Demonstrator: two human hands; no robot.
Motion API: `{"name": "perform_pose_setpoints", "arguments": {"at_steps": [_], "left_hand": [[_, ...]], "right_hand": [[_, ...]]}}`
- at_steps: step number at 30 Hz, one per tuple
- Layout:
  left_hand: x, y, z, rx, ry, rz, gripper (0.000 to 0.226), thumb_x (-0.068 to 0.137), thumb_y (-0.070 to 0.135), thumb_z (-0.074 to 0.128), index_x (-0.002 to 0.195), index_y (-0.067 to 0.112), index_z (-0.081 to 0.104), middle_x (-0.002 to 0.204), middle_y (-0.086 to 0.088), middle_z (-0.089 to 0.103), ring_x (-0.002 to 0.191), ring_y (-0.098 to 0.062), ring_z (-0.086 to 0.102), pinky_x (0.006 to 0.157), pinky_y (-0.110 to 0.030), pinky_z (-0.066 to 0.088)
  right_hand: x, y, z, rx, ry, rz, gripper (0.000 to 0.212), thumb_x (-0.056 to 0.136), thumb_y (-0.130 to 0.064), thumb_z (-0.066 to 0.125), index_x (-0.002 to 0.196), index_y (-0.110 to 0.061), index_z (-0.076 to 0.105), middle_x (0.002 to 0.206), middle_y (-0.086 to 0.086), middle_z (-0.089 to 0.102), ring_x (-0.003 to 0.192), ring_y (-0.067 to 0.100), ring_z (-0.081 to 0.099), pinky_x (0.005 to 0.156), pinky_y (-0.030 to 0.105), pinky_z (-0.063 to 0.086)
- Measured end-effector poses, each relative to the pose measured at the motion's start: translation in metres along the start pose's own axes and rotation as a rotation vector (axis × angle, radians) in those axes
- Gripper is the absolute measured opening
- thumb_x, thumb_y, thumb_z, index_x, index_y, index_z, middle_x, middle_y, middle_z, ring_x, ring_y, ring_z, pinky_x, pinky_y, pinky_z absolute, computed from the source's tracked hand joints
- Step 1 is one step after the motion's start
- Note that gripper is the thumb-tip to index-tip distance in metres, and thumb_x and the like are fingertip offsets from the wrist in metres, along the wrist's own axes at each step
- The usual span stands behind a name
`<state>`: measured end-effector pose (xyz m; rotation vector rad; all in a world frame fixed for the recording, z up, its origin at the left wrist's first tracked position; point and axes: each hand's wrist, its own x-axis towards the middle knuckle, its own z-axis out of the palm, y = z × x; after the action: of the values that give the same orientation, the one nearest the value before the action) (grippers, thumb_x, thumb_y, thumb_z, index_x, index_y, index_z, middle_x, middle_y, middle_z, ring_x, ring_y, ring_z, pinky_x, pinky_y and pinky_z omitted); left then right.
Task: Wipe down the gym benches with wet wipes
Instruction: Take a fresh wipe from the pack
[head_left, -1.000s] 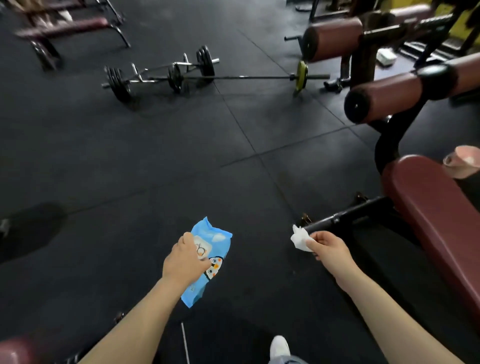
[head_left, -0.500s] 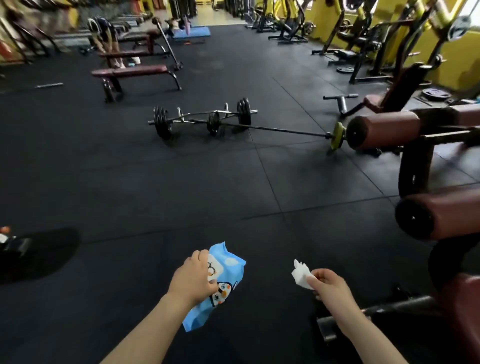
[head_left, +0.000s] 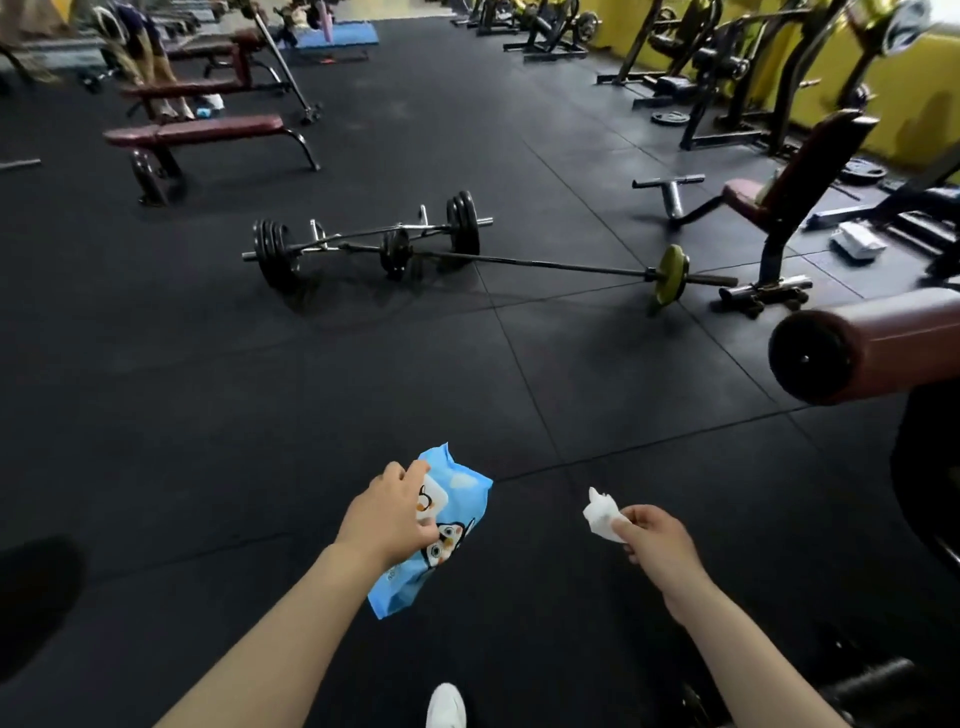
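Note:
My left hand (head_left: 387, 517) grips a blue wet-wipe pack (head_left: 441, 535) printed with penguins, held over the black floor. To its right my right hand (head_left: 654, 540) pinches a crumpled white wipe (head_left: 600, 514). A maroon flat bench (head_left: 208, 132) stands at the far left, with another maroon bench (head_left: 197, 88) behind it. At the right edge a maroon roller pad (head_left: 883, 343) of the nearest bench juts into view. An incline bench (head_left: 800, 176) with a maroon seat stands farther back on the right.
Two barbells (head_left: 395, 244) with black plates and a yellow plate (head_left: 672, 273) lie across the floor ahead. Yellow-framed machines (head_left: 727, 62) line the right wall. A person (head_left: 145, 47) bends over by the far benches. My white shoe (head_left: 445, 706) shows at the bottom.
My view has lifted from the floor and the near bench toward the far room. Both hands keep their holds on the pack and the wipe, staying about the same distance apart.

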<state>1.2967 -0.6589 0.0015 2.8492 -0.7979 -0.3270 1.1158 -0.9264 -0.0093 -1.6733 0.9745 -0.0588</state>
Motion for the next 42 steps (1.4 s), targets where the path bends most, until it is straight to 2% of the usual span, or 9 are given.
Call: {"name": "perform_pose_setpoints", "arguments": {"at_steps": [8, 15, 23, 27, 30, 34, 42], "left_hand": [[0.196, 0.013, -0.047, 0.108, -0.021, 0.182, 0.064, 0.082, 0.041, 0.060, 0.137, 0.029, 0.032, 0.110, 0.004, 0.044, 0.087, -0.013, 0.049, 0.061, -0.024, 0.043], [0.355, 0.080, -0.049, 0.173, -0.085, 0.314, 0.070, 0.081, 0.043, 0.060, 0.143, 0.028, 0.029, 0.113, 0.004, 0.044, 0.093, -0.013, 0.049, 0.068, -0.027, 0.051], [0.507, 0.178, -0.062, 0.160, -0.098, 0.459, 0.067, 0.081, 0.045, 0.058, 0.141, 0.028, 0.033, 0.110, 0.006, 0.046, 0.092, -0.012, 0.051, 0.068, -0.027, 0.051], [0.581, 0.229, -0.057, 0.169, -0.156, 0.546, 0.065, 0.079, 0.047, 0.056, 0.139, 0.029, 0.035, 0.109, 0.006, 0.047, 0.093, -0.015, 0.053, 0.077, -0.032, 0.053], [0.640, 0.272, -0.052, 0.171, -0.183, 0.632, 0.064, 0.078, 0.047, 0.054, 0.137, 0.028, 0.038, 0.106, 0.007, 0.049, 0.090, -0.015, 0.055, 0.076, -0.031, 0.052], [0.720, 0.342, -0.052, 0.202, -0.214, 0.766, 0.063, 0.077, 0.047, 0.056, 0.134, 0.027, 0.039, 0.106, 0.007, 0.049, 0.089, -0.015, 0.056, 0.073, -0.029, 0.049], [0.825, 0.500, -0.040, 0.262, -0.278, 0.985, 0.064, 0.079, 0.048, 0.060, 0.136, 0.031, 0.036, 0.107, 0.008, 0.048, 0.087, -0.014, 0.054, 0.071, -0.028, 0.047]], "right_hand": [[0.130, -0.088, 0.001, 0.112, 0.124, 0.030, 0.007, 0.088, -0.021, 0.062, 0.092, -0.018, 0.068, 0.089, 0.004, 0.068, 0.077, 0.015, 0.058, 0.070, 0.031, 0.049], [0.267, -0.131, -0.033, 0.189, 0.242, 0.082, 0.009, 0.088, -0.022, 0.061, 0.092, -0.017, 0.067, 0.089, 0.003, 0.066, 0.077, 0.014, 0.057, 0.070, 0.031, 0.049], [0.389, -0.175, -0.083, 0.279, 0.368, 0.151, 0.009, 0.087, -0.020, 0.060, 0.092, -0.017, 0.067, 0.090, 0.002, 0.066, 0.078, 0.015, 0.058, 0.069, 0.030, 0.048], [0.444, -0.181, -0.115, 0.327, 0.458, 0.189, 0.008, 0.086, -0.018, 0.059, 0.090, -0.018, 0.066, 0.087, 0.003, 0.066, 0.075, 0.016, 0.057, 0.065, 0.030, 0.047], [0.485, -0.180, -0.145, 0.375, 0.541, 0.238, 0.007, 0.087, -0.017, 0.059, 0.091, -0.017, 0.065, 0.089, 0.003, 0.066, 0.078, 0.018, 0.059, 0.066, 0.031, 0.049], [0.532, -0.177, -0.191, 0.445, 0.683, 0.303, 0.007, 0.086, -0.019, 0.061, 0.090, -0.015, 0.066, 0.087, 0.005, 0.066, 0.073, 0.017, 0.056, 0.061, 0.028, 0.045], [0.576, -0.156, -0.287, 0.523, 0.945, 0.420, 0.007, 0.090, -0.024, 0.063, 0.094, -0.018, 0.065, 0.093, 0.001, 0.066, 0.084, 0.017, 0.061, 0.067, 0.029, 0.049]]}}
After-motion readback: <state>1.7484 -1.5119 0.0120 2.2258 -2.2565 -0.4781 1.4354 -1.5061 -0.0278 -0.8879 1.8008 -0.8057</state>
